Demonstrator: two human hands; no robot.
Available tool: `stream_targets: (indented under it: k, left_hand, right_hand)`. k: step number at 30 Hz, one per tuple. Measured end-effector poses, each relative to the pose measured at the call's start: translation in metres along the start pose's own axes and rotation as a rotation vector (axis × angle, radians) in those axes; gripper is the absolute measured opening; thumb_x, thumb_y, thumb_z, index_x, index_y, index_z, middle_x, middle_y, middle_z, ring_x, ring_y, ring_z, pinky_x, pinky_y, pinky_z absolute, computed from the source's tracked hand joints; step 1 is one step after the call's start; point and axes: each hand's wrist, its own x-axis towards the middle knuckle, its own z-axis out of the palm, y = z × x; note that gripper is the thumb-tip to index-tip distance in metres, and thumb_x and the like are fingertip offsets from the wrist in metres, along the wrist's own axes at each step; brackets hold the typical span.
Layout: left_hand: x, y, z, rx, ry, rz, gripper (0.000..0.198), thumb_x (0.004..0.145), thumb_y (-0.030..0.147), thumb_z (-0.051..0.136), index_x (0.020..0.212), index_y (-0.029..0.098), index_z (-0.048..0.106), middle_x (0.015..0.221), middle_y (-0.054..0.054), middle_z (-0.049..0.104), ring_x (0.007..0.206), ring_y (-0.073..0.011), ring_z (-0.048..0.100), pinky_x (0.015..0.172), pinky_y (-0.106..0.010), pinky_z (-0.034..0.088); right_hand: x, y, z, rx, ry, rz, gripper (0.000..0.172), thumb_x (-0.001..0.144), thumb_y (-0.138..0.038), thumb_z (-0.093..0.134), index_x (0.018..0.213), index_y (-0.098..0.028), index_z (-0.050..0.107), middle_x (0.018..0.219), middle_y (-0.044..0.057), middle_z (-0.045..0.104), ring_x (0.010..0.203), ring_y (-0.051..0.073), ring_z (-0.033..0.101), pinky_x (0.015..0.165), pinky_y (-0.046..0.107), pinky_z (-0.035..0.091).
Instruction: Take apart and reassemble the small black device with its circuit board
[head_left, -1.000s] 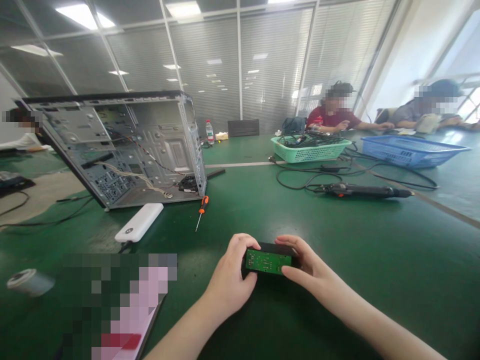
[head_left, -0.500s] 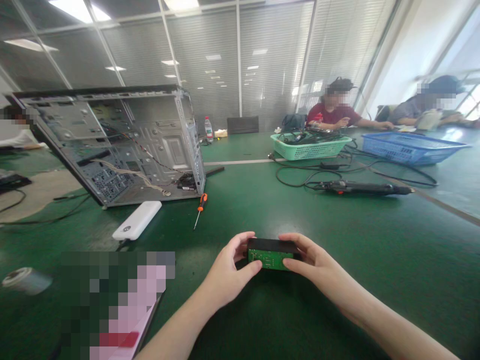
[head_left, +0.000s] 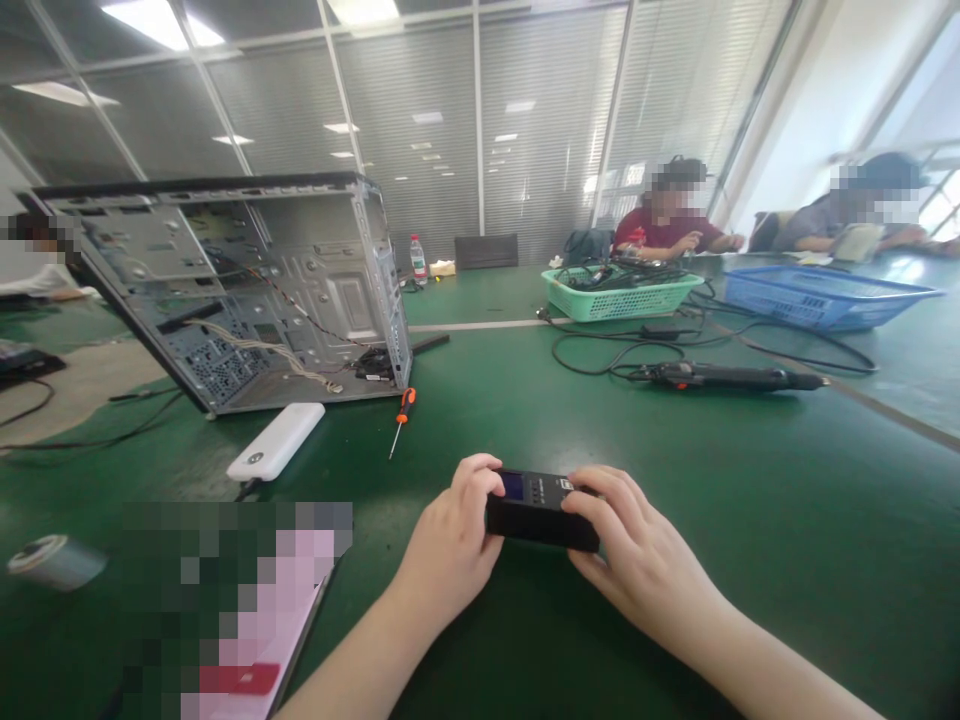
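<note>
Between my hands is a small black box-shaped electronic device (head_left: 541,522) with a dark blue screen and some buttons on its upper face. My left hand (head_left: 459,535) grips its left end, fingers over the top edge and thumb below. At the right end my right hand (head_left: 637,540) is closed on it, fingers on the top near a light square mark. The device's underside is hidden from me. It is held over the green table (head_left: 465,410). An orange-handled screwdriver (head_left: 405,405) lies farther off, to the left of the device.
An opened computer case (head_left: 300,290) stands at the left, a white power bank (head_left: 277,442) before it. A can-like cylinder (head_left: 56,562) lies left. On the right are an electric screwdriver (head_left: 735,378), cables, a green basket (head_left: 622,300) and a blue basket (head_left: 825,300). People sit beyond.
The device has turned in my hands: its green circuit board faced me before, and now the screen and buttons show on top with a black side towards me. My fingers have shifted onto its top.
</note>
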Motion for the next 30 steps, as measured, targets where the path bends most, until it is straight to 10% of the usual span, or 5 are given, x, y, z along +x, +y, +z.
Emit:
stream_targets:
  k: [6, 12, 22, 30]
  left_hand:
    - [-0.002, -0.002, 0.001, -0.032, 0.041, 0.023, 0.044, 0.068, -0.001, 0.046, 0.099, 0.025, 0.031, 0.126, -0.009, 0.051, 0.1, -0.0248, 0.061, 0.078, -0.039, 0.049]
    - [0.004, 0.004, -0.003, -0.325, -0.056, -0.24, 0.049, 0.08, 0.017, 0.057, 0.123, 0.029, 0.037, 0.122, -0.004, 0.057, 0.105, -0.0198, 0.059, 0.091, -0.037, 0.045]
    - [0.007, 0.014, -0.013, -0.188, -0.338, -0.319, 0.043, 0.074, 0.046, 0.066, 0.108, 0.024, 0.053, 0.076, 0.002, 0.061, 0.065, -0.0186, 0.057, 0.059, -0.028, 0.041]
    - [0.01, 0.009, -0.004, -0.206, -0.266, -0.305, 0.037, 0.064, 0.036, 0.078, 0.095, 0.022, 0.061, 0.098, -0.002, 0.061, 0.095, -0.0244, 0.056, 0.08, -0.034, 0.043]
  right_hand:
    - [0.0, -0.001, -0.002, 0.01, 0.081, -0.058, 0.024, 0.083, -0.003, 0.043, 0.105, -0.013, 0.043, 0.107, 0.013, 0.047, 0.103, 0.029, 0.045, 0.082, 0.043, 0.049]
    - [-0.005, 0.004, 0.001, 0.373, -0.038, 0.39, 0.031, 0.084, -0.02, 0.047, 0.114, -0.021, 0.044, 0.111, 0.008, 0.049, 0.099, 0.021, 0.051, 0.081, 0.036, 0.048]
    - [0.002, 0.003, 0.005, 1.158, -0.32, 1.176, 0.053, 0.074, -0.052, 0.056, 0.104, -0.01, 0.053, 0.078, 0.006, 0.055, 0.063, 0.013, 0.056, 0.054, 0.022, 0.046]
    - [-0.001, 0.006, 0.007, 0.754, -0.327, 0.96, 0.044, 0.077, -0.053, 0.046, 0.101, -0.017, 0.054, 0.086, 0.005, 0.057, 0.078, 0.02, 0.054, 0.069, 0.032, 0.046]
